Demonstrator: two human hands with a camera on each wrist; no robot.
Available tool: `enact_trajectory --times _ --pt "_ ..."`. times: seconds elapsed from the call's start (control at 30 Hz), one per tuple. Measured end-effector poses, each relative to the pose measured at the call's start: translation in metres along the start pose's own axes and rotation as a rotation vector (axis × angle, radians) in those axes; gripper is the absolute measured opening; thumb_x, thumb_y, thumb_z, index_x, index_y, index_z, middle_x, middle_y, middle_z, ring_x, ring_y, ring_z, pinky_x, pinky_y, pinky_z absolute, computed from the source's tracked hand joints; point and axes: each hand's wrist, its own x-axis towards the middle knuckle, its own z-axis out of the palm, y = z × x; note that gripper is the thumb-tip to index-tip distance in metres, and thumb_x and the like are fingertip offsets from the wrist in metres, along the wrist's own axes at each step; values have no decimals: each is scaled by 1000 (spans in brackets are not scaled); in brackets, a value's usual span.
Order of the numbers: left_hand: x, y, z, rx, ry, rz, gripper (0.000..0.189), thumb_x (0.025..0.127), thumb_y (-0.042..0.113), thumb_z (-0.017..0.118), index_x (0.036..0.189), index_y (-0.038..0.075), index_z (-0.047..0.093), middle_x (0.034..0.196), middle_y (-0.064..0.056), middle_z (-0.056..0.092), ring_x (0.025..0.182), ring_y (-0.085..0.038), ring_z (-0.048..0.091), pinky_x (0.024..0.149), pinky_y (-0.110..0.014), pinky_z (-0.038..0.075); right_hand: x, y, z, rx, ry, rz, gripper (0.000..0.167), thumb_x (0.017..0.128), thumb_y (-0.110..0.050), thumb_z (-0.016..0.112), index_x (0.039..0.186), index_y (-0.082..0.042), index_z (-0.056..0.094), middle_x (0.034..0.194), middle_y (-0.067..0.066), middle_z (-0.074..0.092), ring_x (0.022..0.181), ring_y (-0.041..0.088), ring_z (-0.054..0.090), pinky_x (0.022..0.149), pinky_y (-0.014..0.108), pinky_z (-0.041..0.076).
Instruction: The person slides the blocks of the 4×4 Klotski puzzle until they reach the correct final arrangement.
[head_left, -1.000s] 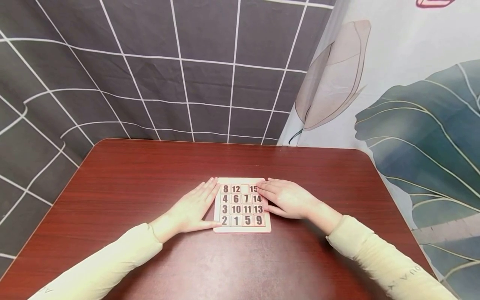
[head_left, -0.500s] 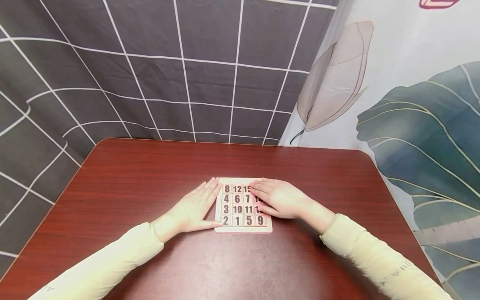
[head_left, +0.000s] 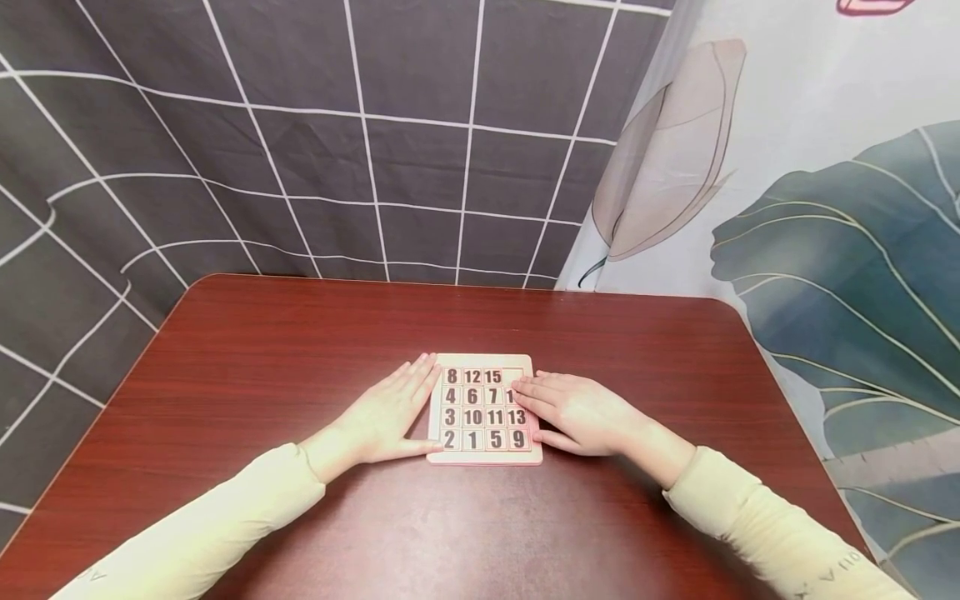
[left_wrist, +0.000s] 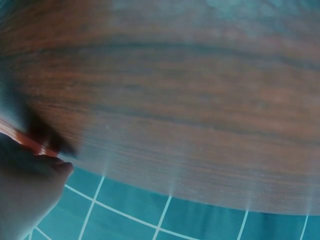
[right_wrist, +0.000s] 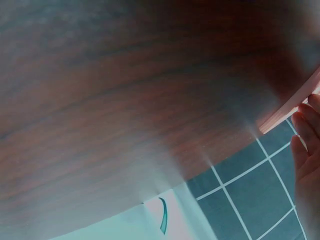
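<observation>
A sliding number puzzle (head_left: 484,361) with a pale frame lies flat on the table, its tiles in black numerals. Its top row reads 8, 12 and 15 (head_left: 492,377), and the gap (head_left: 513,375) sits in the top right corner. My left hand (head_left: 384,417) is spread along the frame's left side, fingertips at the upper corner and thumb at the lower one. From the right, my right hand (head_left: 583,412) reaches in with straight fingers, fingertips on the 14 tile (head_left: 509,397) and partly covering it. Its thumb lies by the frame's right edge. Both wrist views catch only the puzzle's edge (right_wrist: 287,111) beside the fingers.
The reddish-brown wooden table (head_left: 315,333) has rounded far corners. Behind it hangs a dark grey curtain (head_left: 420,158) with a white grid. A white curtain with large leaf prints (head_left: 862,250) hangs at the right.
The 15 tile has slid left, so the gap has shifted to the top right corner. My right hand moved left with it, then back right and slightly nearer. My left hand stays put.
</observation>
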Motion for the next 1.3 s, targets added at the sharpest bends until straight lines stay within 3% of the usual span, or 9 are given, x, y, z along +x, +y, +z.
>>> enact_trajectory --times 0.4,0.63,1.03,1.3 --pt "0 -2 0 -20 -12 -20 114 91 71 66 163 -9 29 172 -30 25 162 -41 27 133 -50 30 3 6 1 -35 -16 2 57 99 -39 73 141 -1 67 146 14 68 137 29 65 118 45 52" --pt "1 -1 -2 -50 16 -4 111 91 66 70 160 -12 32 170 -32 30 160 -43 31 131 -52 33 2 2 1 -7 -7 -27 59 98 -38 74 144 -2 65 150 13 65 139 29 64 118 44 52" --pt "2 -2 -1 -60 0 -3 112 91 67 69 161 -12 31 171 -32 28 161 -42 29 132 -50 31 15 14 4 -26 -61 47 58 101 -36 69 146 -1 63 154 13 62 143 29 60 121 44 49" --pt "3 -3 -2 -49 -6 3 111 91 67 69 161 -11 32 171 -31 28 161 -42 29 132 -50 31 12 11 3 9 -52 46 59 101 -37 70 147 -2 62 155 13 61 144 30 59 121 45 49"
